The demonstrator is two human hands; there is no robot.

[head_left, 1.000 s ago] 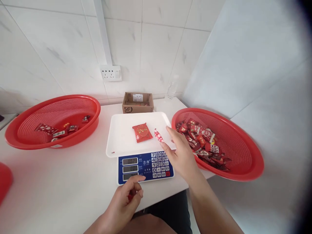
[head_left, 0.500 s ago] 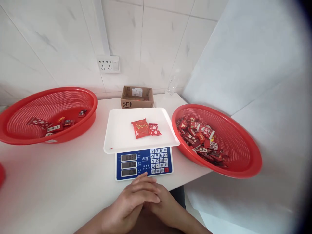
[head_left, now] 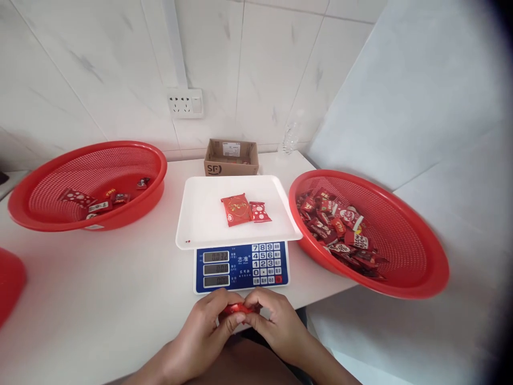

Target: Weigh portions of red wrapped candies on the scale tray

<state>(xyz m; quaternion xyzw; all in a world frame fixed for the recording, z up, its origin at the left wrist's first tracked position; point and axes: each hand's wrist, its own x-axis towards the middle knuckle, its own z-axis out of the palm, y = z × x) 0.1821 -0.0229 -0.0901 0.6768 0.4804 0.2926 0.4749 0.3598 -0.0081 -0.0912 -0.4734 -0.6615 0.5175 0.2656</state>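
Between my two hands is a small red-wrapped packet (head_left: 239, 308), pinched by both just in front of the scale. My left hand (head_left: 208, 326) grips its left end, thumb and fingers closed on it. My right hand (head_left: 276, 321) is closed on its right end. Fingers cover most of the wrapper. Beyond them stands a digital scale (head_left: 244, 271) with a white tray (head_left: 204, 214). On the tray lie a larger square red packet (head_left: 236, 209) and a smaller red packet with white dots (head_left: 260, 212), side by side.
A red basket (head_left: 417, 235) full of wrapped sweets (head_left: 328, 222) stands at right, overhanging the table edge. Another red basket (head_left: 52, 171) at left holds a few packets. Behind the tray are a cardboard box (head_left: 231, 169) and a clear bottle (head_left: 289, 140).
My hands were folded together; now they are apart at the fingertips, with a red packet showing between them. The view has shifted slightly. The packets on the tray stay put.
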